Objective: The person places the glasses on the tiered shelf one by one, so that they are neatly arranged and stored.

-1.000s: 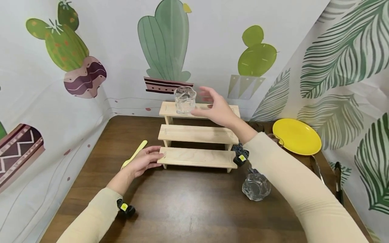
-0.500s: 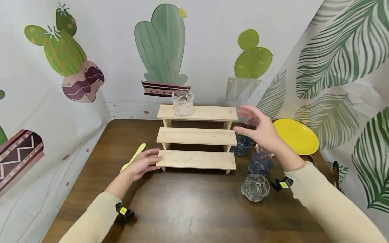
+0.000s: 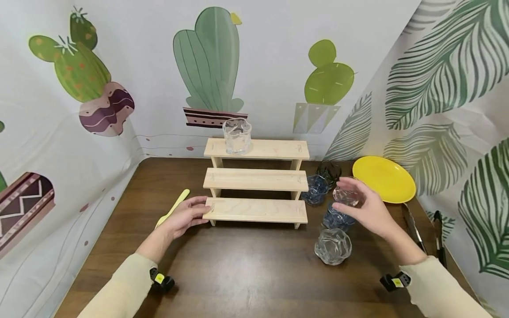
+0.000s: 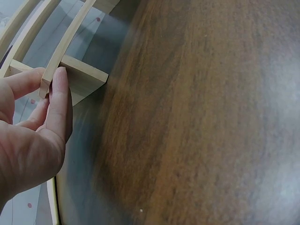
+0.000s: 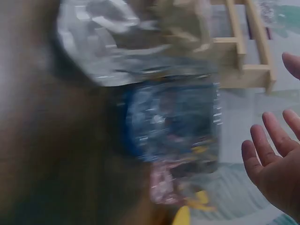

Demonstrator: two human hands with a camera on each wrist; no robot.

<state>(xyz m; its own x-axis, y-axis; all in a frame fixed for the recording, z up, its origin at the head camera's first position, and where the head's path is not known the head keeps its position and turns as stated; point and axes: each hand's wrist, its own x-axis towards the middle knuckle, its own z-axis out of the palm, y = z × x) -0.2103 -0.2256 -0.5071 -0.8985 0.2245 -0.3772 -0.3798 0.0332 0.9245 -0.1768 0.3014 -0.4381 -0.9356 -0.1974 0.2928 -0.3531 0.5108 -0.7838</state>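
A three-tier wooden rack (image 3: 254, 209) stands on the table in the head view. My left hand (image 3: 186, 218) pinches the left end of its lowest board, thumb and fingers on either side, as the left wrist view also shows. One clear glass (image 3: 237, 138) sits on the top tier, left of the middle. Right of the rack, my right hand (image 3: 370, 208) hovers with spread fingers over a blue glass (image 3: 335, 221) and a pink glass (image 3: 345, 195), partly covering them. Nearer stands another clear glass (image 3: 333, 247). In the right wrist view that hand (image 5: 279, 164) looks apart from the glasses.
Behind are a second blue glass (image 3: 315, 191) and a dark glass (image 3: 329, 174). A yellow plate (image 3: 384, 179) lies at the back right, with black-handled tongs (image 3: 413, 227) before it. A pale yellow utensil (image 3: 175, 206) lies beside my left hand. A patterned wall covering (image 3: 274, 66) borders the table.
My right hand has withdrawn from the clear glass on the top tier, moving right and down to above the blue and pink glasses. My left hand keeps its hold on the rack.
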